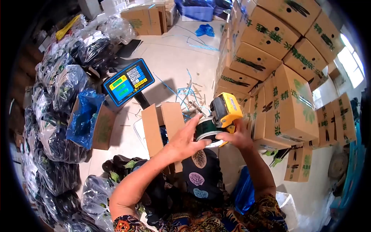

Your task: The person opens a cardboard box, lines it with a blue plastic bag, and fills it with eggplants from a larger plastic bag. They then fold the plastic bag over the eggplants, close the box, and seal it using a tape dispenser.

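Both hands hold a yellow and black tape dispenser (228,110) in front of my lap. It carries a dark green roll of tape (206,129) with a pale rim. From the left, my left hand (185,139) is closed round the roll, thumb at its lower edge and fingers at its far side. On the right, my right hand (240,135) grips the dispenser, with its thumb against the roll; its other fingers are mostly hidden. Just beyond my knees stands a cardboard box (152,131) with raised flaps and something dark inside.
Printed cartons (293,104) are stacked high on the right. A scale display (128,82) rises on a post beyond the box. Left of it, a carton holds a blue liner (85,116). Filled plastic bags (58,135) line the left side. Blue straps (187,92) litter the floor.
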Tool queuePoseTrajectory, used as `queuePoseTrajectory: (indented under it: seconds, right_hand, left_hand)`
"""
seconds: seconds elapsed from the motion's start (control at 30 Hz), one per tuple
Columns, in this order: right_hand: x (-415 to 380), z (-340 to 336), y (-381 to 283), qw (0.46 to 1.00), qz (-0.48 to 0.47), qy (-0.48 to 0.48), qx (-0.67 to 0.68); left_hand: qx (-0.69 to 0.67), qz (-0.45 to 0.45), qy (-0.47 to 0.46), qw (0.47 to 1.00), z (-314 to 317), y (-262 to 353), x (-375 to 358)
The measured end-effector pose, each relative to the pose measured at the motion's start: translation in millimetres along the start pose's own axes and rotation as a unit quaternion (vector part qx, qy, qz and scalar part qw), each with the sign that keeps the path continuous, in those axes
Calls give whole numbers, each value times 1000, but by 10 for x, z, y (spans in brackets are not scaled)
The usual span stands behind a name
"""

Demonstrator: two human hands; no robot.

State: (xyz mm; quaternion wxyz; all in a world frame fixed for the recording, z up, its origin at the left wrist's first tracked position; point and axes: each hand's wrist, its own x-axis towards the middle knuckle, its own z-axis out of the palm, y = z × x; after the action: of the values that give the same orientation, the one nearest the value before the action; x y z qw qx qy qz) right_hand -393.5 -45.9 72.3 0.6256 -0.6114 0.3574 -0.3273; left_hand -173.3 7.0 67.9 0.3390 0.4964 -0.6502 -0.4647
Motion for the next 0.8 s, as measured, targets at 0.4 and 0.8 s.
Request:
queuePoseTrajectory:
  seconds: [0.4,0.8]
  right_hand:
    - [278,482,71,976,-129,8,-175]
    - [527,816,65,868,-261,-6,-422]
  left_hand:
    - [-273,-49,121,953,-442,87,-174]
    - [-195,-52,247,948,-629,-336,-375]
